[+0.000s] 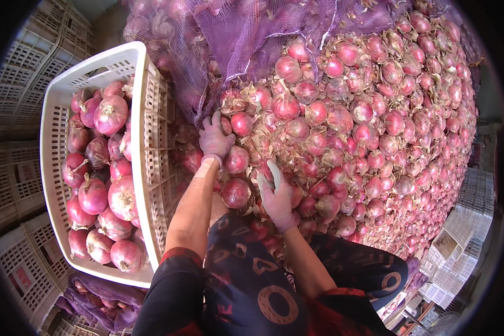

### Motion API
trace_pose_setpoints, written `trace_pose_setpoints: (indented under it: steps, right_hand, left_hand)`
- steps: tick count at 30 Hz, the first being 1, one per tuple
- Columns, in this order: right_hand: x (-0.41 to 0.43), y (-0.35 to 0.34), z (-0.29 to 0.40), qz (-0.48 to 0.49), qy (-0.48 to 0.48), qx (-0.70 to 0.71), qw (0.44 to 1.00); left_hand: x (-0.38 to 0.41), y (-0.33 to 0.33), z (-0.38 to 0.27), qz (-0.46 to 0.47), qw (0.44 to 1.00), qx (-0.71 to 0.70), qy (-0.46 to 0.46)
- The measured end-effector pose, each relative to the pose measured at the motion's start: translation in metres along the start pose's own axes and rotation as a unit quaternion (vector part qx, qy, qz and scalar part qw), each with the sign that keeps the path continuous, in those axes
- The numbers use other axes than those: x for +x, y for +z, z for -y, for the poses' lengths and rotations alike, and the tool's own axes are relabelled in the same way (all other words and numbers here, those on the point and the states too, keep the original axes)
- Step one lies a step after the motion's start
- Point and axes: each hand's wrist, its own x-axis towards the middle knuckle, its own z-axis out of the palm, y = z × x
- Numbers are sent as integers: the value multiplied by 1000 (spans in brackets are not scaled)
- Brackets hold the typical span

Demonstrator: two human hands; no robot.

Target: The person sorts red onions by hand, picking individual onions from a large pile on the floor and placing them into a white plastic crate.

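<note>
My left hand [216, 140], in a thin pale glove, reaches palm down onto the pile beside the lower edge of a purple mesh bag [235, 46]. A small red onion [225, 125] shows between its thumb and fingers, but whether they grip it is hidden. Just below the wrist sits a larger red onion [237, 159]. My right hand [277, 199], gloved too, has its thumb and forefinger spread apart with nothing seen between them. It is over loose skins, to the right of a round, shiny red onion [237, 193].
A white plastic crate [140, 138] with several large red onions stands at my left. The onion heap [382, 126] spreads far to the right. Stacked crates [29, 71] line the left side, above a purple mesh bag [105, 300] of onions. More crates [458, 248] stand at right.
</note>
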Motion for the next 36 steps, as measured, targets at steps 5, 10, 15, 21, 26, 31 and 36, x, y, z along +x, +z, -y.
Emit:
trace_pose_setpoints:
  steps: [5, 10, 15, 21, 26, 31, 36]
  right_hand:
    - [-11, -19, -17, 1, -8, 86, 996]
    - [6, -12, 34, 82, -49, 151, 984]
    - [27, 19, 79, 109, 27, 393, 913]
    - [23, 24, 61, 77, -72, 253, 962]
    - [28, 13, 54, -22, -161, 8, 987]
    - [20, 5, 53, -26, -157, 12, 987]
    - [12, 0, 56, -84, -162, -120, 976]
  left_hand:
    - [-7, -4, 45, -22, 837, -543, 61]
    - [-53, -42, 20, 150, 424, -893, 10]
    - [-77, -25, 7, -68, 814, -515, 259]
    - [-83, -30, -13, 103, 759, -606, 215]
    - [-94, -12, -9, 199, 648, -732, 67]
    - [-118, -28, -35, 218, 588, -778, 25]
    - [-116, -10, -25, 237, 572, -785, -28]
